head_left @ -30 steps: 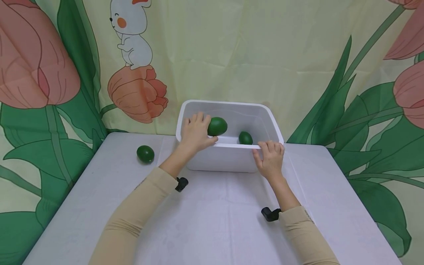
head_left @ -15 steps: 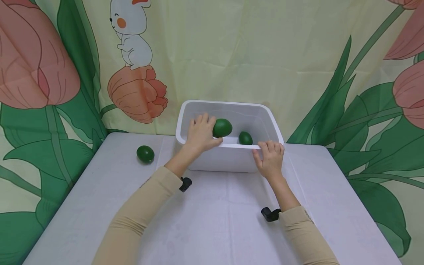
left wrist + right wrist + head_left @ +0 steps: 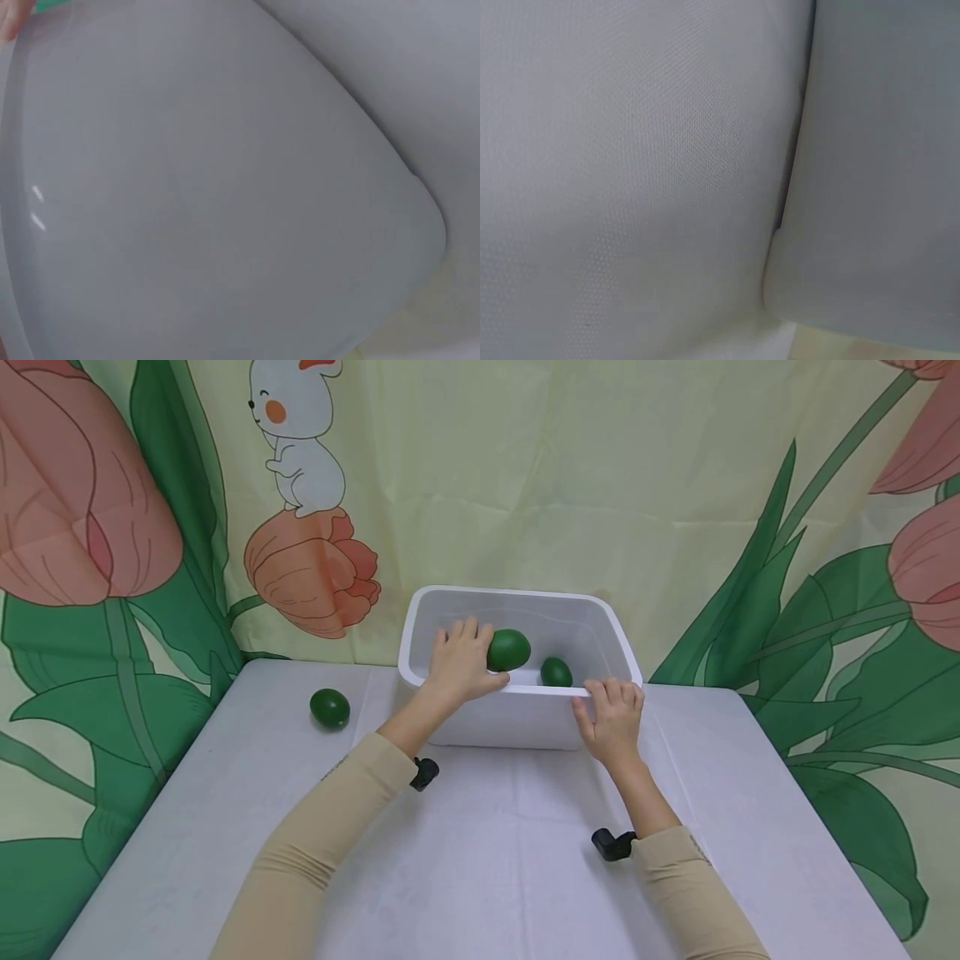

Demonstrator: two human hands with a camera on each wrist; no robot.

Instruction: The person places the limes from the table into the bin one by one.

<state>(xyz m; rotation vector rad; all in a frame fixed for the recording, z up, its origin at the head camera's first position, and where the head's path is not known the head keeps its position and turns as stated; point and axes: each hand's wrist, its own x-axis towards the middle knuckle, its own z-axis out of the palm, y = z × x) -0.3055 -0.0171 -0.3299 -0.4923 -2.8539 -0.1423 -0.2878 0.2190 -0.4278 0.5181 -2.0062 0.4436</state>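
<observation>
In the head view my left hand [image 3: 463, 664] reaches over the front rim of a white plastic bin [image 3: 495, 718] and grips a smooth, dark green avocado [image 3: 509, 650] between thumb and fingers. The thumb lies right at the rim, and the avocado is over the bin's inside. A second avocado [image 3: 556, 672] lies on the bin's floor, partly hidden by the front wall. My right hand [image 3: 615, 718] holds the front rim near its right corner, fingers hooked over the edge and thumb on the outside. The bin's outer wall [image 3: 225, 187] fills most of the left wrist view.
Left of the bin, a third avocado [image 3: 329, 709] lies on the white tablecloth [image 3: 465, 860]. Behind the table hangs a backdrop [image 3: 525, 477] printed with tulips and a rabbit. The right wrist view shows cloth and the bin's wall [image 3: 870, 187].
My left hand has shifted right along the front rim, carrying the avocado further over the bin. The right hand, the bin and the other two avocados have stayed where they were.
</observation>
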